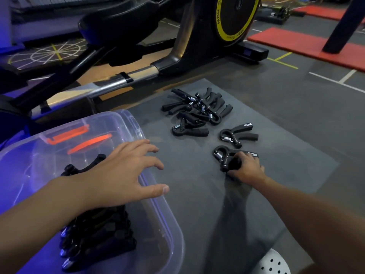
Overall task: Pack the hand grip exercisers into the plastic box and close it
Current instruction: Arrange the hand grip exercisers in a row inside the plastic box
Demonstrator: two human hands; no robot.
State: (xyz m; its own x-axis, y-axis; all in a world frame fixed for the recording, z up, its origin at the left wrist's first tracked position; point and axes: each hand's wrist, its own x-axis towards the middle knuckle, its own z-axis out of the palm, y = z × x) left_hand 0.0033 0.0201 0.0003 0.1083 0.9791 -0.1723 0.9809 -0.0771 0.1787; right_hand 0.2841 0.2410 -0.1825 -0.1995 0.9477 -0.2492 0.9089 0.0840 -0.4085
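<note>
At the centre right of the frame, the right hand [246,168] is closed around the handles of one exerciser [227,158] lying on the grey mat [286,119]. The left hand [126,171] is spread open and empty above the clear plastic box [169,230] at lower left, where several exercisers [98,236] are already stacked. The piece should probably be gripped firmly by both handles and laid beside that stack. A pile [197,109] and a single one [237,134] remain above. Behind, an exercise machine [197,36] and red mats [308,46] are seen.

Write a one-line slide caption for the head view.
Right hand grasps a grip exerciser on the mat; open left hand hovers over the plastic box.
</note>
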